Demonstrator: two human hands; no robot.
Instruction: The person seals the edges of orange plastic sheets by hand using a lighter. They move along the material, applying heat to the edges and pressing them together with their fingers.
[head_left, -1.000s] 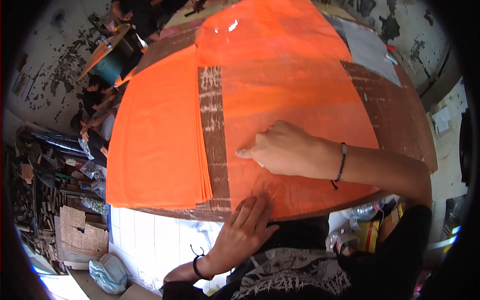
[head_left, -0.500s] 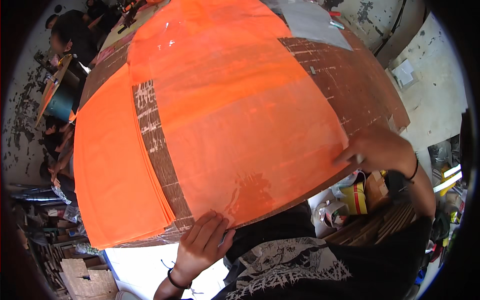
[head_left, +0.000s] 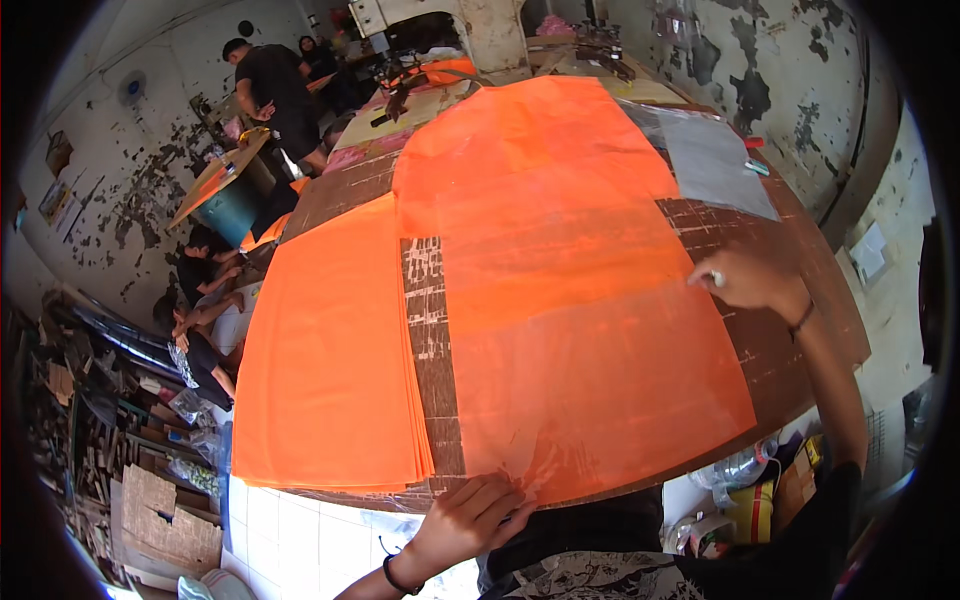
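Observation:
Long orange fabric (head_left: 530, 200) lies down the middle of the brown table. Over its near part spreads a see-through, dull sheet (head_left: 600, 390), apparently plastic, slightly wrinkled at the near edge. My left hand (head_left: 475, 515) grips the sheet's near left corner at the table's edge, fingers on top and thumb low. My right hand (head_left: 750, 280) is beside the sheet's right edge, fingers drawn together and somewhat blurred. Something small and whitish shows at its fingers; I cannot make out what. Left of the sheet lies a stack of orange fabric pieces (head_left: 330, 350), its layers fanned along the right side.
The worn table (head_left: 800, 350) has a rounded right side. A grey translucent sheet (head_left: 715, 160) and a small marker-like item (head_left: 757, 167) lie at the far right. A sewing machine (head_left: 490, 35) stands beyond. Several people are at the left. Wood scraps (head_left: 165, 520) lie lower left.
My right hand has moved away from the sheet's near right corner, farther up along its right edge. My left hand stays at the near left corner. The view has tilted up, showing more room.

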